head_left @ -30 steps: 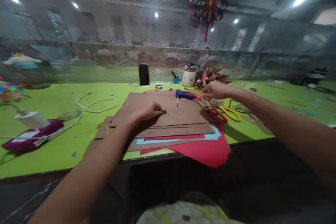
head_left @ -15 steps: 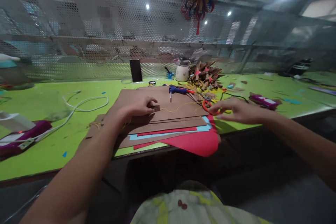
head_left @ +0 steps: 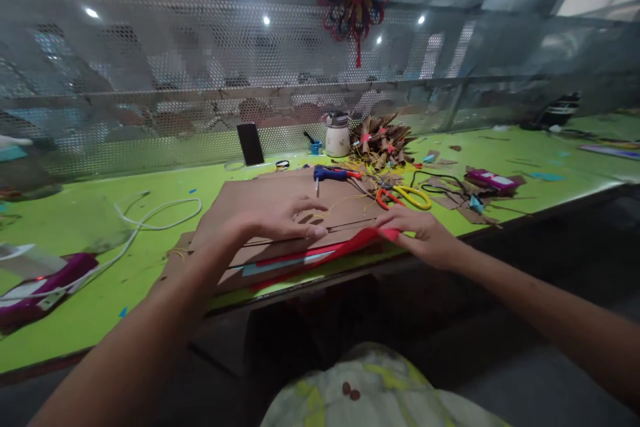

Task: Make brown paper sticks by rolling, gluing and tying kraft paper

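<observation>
A stack of brown card sheets [head_left: 260, 193] lies on the green table [head_left: 100, 267], with blue and red sheets under it. My left hand [head_left: 277, 217] rests flat on top of the stack, fingers spread. My right hand [head_left: 425, 237] pinches the right corner of the red sheet [head_left: 350, 243] and lifts that edge off the table. A yellow string [head_left: 345, 199] trails over the brown card.
Behind the stack lie a blue glue gun [head_left: 327, 175], red-and-yellow scissors [head_left: 405, 197], a pile of brown paper cones [head_left: 383, 137], a white jar [head_left: 337, 135] and a black phone [head_left: 250, 143]. White cable [head_left: 150, 213] and a purple device [head_left: 45, 280] sit left. A mesh screen stands behind.
My right hand came back from the scissors to the stack's near right corner and took hold of the red sheet, lifting it. My left hand opened flat on the brown card.
</observation>
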Available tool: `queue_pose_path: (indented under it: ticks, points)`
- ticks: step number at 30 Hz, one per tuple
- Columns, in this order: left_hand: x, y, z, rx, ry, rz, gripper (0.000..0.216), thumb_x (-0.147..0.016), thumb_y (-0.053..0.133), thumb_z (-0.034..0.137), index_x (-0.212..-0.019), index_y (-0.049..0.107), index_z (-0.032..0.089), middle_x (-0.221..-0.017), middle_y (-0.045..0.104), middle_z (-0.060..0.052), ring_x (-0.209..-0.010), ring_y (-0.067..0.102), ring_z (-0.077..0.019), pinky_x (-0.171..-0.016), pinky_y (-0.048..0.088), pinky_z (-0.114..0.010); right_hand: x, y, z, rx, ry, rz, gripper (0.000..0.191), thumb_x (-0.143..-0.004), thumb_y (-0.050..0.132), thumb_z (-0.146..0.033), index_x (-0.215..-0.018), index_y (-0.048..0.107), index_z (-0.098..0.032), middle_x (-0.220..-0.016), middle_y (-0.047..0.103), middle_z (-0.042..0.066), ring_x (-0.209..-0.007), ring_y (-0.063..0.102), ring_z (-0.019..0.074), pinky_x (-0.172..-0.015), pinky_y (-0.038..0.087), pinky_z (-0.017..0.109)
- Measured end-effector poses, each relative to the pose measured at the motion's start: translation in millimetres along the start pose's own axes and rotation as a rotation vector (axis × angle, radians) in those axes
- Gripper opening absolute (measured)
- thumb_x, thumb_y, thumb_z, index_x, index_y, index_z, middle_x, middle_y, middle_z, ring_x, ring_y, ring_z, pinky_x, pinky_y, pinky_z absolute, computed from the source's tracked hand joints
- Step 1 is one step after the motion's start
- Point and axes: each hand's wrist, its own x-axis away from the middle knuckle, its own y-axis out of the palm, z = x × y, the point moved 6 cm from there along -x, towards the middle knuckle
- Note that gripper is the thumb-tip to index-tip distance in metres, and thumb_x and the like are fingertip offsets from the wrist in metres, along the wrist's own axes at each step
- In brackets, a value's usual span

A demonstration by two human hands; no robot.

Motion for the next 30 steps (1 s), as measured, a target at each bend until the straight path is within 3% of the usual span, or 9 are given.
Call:
queue_pose_path:
  ticks: [3, 7, 13, 16, 19, 23, 25, 28, 30]
  points:
    - [3.4, 9.4, 16.8, 0.063, 0.068, -0.082, 0.072, -0.074, 0.050, 0.061, -0.134, 0.033, 0.026, -0.139, 0.037, -0.004, -0.123, 0.037, -0.0228, -0.099, 0.031, -0.031, -20.2, -5.9, 7.4, -0.137, 0.146, -0.058, 0.026, -0.085, 0.047, -0.031, -0.089, 0.067, -0.016, -0.084, 0.066, 0.006, -0.080, 0.058, 0.0172, -0.074, 0.045, 0.030]
    - [1.4, 23.1, 19.6, -0.062, 0.079, -0.061, 0.087, -0.066, 0.058, 0.064, -0.137, 0.029, 0.022, -0.135, 0.041, -0.010, -0.116, 0.044, -0.0261, -0.096, 0.034, -0.033, -28.6, -11.3, 15.6, -0.240, 0.301, -0.120, 0.036, -0.081, 0.050, -0.043, -0.080, 0.068, -0.012, -0.074, 0.064, 0.004, -0.071, 0.055, 0.0170, -0.063, 0.043, 0.026]
    - [-6.7, 29.3, 9.9, -0.176, 0.062, -0.020, 0.074, -0.069, 0.059, 0.054, -0.133, 0.034, 0.023, -0.130, 0.045, -0.009, -0.109, 0.050, -0.0247, -0.090, 0.038, -0.030, -30.7, -9.9, 20.1, -0.205, 0.409, -0.161, 0.040, -0.079, 0.050, -0.045, -0.062, 0.062, -0.012, -0.058, 0.052, 0.000, -0.055, 0.044, 0.0107, -0.052, 0.033, 0.023]
    - [-8.4, 26.6, 10.0, -0.258, 0.034, 0.028, 0.054, -0.072, 0.058, 0.040, -0.121, 0.047, 0.021, -0.118, 0.053, -0.007, -0.099, 0.055, -0.0226, -0.084, 0.041, -0.028, -36.9, -9.7, 24.8, -0.153, 0.415, -0.075, 0.041, -0.080, 0.047, -0.046, -0.059, 0.058, -0.013, -0.053, 0.047, -0.002, -0.052, 0.041, 0.0100, -0.049, 0.030, 0.023]
    - [-7.4, 23.6, 12.0, -0.306, 0.006, 0.093, 0.032, -0.073, 0.054, 0.028, -0.104, 0.055, 0.019, -0.100, 0.060, -0.006, -0.083, 0.059, -0.0194, -0.072, 0.043, -0.026, -36.1, -13.8, 23.4, -0.027, 0.335, 0.066, 0.036, -0.083, 0.046, -0.041, -0.063, 0.058, -0.014, -0.059, 0.053, 0.001, -0.057, 0.047, 0.0124, -0.054, 0.035, 0.024]
    - [-4.2, 20.2, 11.2, -0.261, -0.010, 0.159, 0.020, -0.076, 0.045, 0.021, -0.091, 0.059, 0.018, -0.084, 0.064, -0.004, -0.072, 0.058, -0.0167, -0.064, 0.041, -0.025, -1.7, -26.3, -4.9, 0.311, 0.172, 0.459, 0.014, -0.082, 0.053, -0.029, -0.076, 0.058, -0.017, -0.074, 0.057, 0.006, -0.072, 0.052, 0.0184, -0.068, 0.042, 0.032]
    - [-3.6, 18.6, 8.6, -0.244, -0.027, 0.177, 0.020, -0.076, 0.044, 0.020, -0.088, 0.060, 0.018, -0.079, 0.064, -0.005, -0.067, 0.057, -0.0165, -0.061, 0.040, -0.025, 20.5, -19.1, -24.6, 0.375, 0.082, 0.515, 0.005, -0.080, 0.056, -0.023, -0.081, 0.057, -0.019, -0.075, 0.057, 0.007, -0.076, 0.053, 0.0206, -0.071, 0.044, 0.035]
    - [-4.1, 16.6, 5.7, -0.224, -0.056, 0.180, 0.022, -0.074, 0.045, 0.019, -0.089, 0.060, 0.018, -0.079, 0.065, -0.005, -0.066, 0.057, -0.0168, -0.059, 0.040, -0.025, 36.2, 17.4, -40.2, 0.402, -0.069, 0.166, 0.021, -0.079, 0.054, -0.018, -0.100, 0.057, -0.018, -0.095, 0.060, 0.012, -0.094, 0.054, 0.0255, -0.082, 0.045, 0.043]
    - [-4.2, 15.6, 5.1, -0.207, -0.075, 0.170, 0.024, -0.074, 0.044, 0.019, -0.090, 0.061, 0.017, -0.079, 0.065, -0.006, -0.067, 0.057, -0.0172, -0.060, 0.040, -0.025, 40.9, 38.5, -36.0, 0.478, -0.127, -0.047, 0.033, -0.080, 0.049, -0.013, -0.112, 0.054, -0.015, -0.110, 0.059, 0.015, -0.107, 0.050, 0.0284, -0.090, 0.042, 0.050]
